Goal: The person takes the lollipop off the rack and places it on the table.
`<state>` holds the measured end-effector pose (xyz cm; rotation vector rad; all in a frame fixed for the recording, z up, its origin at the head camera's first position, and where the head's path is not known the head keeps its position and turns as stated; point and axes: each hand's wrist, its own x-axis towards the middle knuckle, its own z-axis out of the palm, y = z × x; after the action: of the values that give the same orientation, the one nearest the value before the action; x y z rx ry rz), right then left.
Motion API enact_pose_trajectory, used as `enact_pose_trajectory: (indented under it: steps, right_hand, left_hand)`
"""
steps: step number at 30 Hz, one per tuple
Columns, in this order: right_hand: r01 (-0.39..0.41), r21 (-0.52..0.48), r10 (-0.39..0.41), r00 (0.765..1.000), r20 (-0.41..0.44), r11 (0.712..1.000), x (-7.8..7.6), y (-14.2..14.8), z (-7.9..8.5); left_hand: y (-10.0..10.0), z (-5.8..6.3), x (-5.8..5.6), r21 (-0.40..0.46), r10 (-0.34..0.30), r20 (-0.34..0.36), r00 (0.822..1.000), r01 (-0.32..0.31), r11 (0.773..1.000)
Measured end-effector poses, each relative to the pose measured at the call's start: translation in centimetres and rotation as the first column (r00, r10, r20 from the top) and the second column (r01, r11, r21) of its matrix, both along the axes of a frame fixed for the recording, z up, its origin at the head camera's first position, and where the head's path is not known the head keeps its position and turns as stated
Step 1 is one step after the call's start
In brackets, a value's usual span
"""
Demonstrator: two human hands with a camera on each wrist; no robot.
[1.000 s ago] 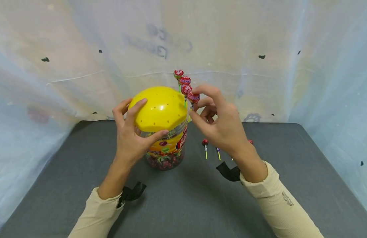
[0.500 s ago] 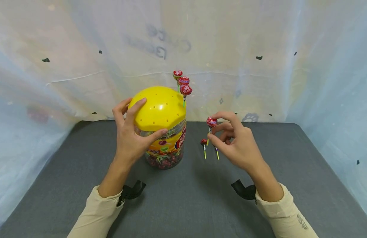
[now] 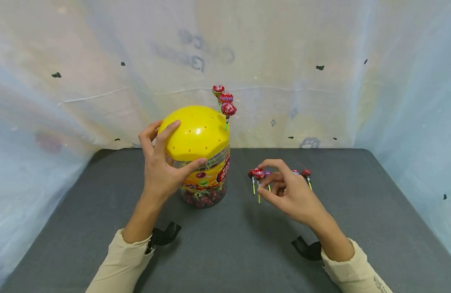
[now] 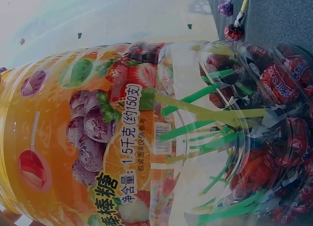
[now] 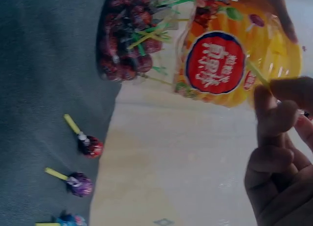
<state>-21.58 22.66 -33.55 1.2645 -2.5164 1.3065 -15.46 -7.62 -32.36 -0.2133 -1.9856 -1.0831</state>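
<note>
My left hand (image 3: 157, 173) grips the left side of the yellow domed lid (image 3: 196, 134), thumb at the front. The lid, dotted with small holes, tops a clear candy jar (image 3: 201, 199) with lollipops inside. Three red-wrapped lollipops (image 3: 229, 109) stand upright by the lid's right edge. Right of the jar, my right hand (image 3: 295, 199) pinches a red lollipop (image 3: 258, 173) by its yellow stick, candy end up. In the right wrist view the stick (image 5: 258, 74) shows between thumb and finger, its candy mostly hidden behind them.
Several lollipops lie in a row on the grey table (image 3: 210, 252), behind my right hand; one red lollipop (image 3: 306, 173) is at the row's right end. A red one (image 5: 90, 146) and a purple one (image 5: 79, 185) show clearly in the right wrist view. A translucent sheet (image 3: 284, 73) hangs behind.
My right hand has moved away from the lid's right edge, rightward and down toward the lollipops on the table, carrying the pinched lollipop. My left hand stays on the lid.
</note>
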Motion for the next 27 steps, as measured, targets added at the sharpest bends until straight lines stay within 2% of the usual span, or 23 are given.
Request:
enact_pose_trajectory:
  steps: [5,12,17,27]
  right_hand:
    - [0.003,0.046,-0.006,0.998,0.059,0.999,-0.6,0.1,-0.8]
    - [0.018,0.004,-0.018,0.985,0.173,1.0,-1.3,0.1,-1.2]
    - [0.04,-0.003,-0.038,0.978,0.206,0.999,-1.5,0.0,-1.3]
    - [0.044,0.147,-0.082,0.961,0.262,0.988,-1.8,-0.3,-2.3]
  left_hand:
    - [0.0,-0.2,0.1,0.006,-0.002,-0.001,1.0,0.002,1.0]
    - [-0.1,-0.3,0.0,0.014,-0.014,-0.005,1.0,0.014,1.0]
    - [-0.1,-0.3,0.0,0.01,-0.011,-0.013,1.0,0.011,1.0]
    - [0.0,0.0,0.1,0.005,-0.023,-0.024,0.999,0.023,1.0]
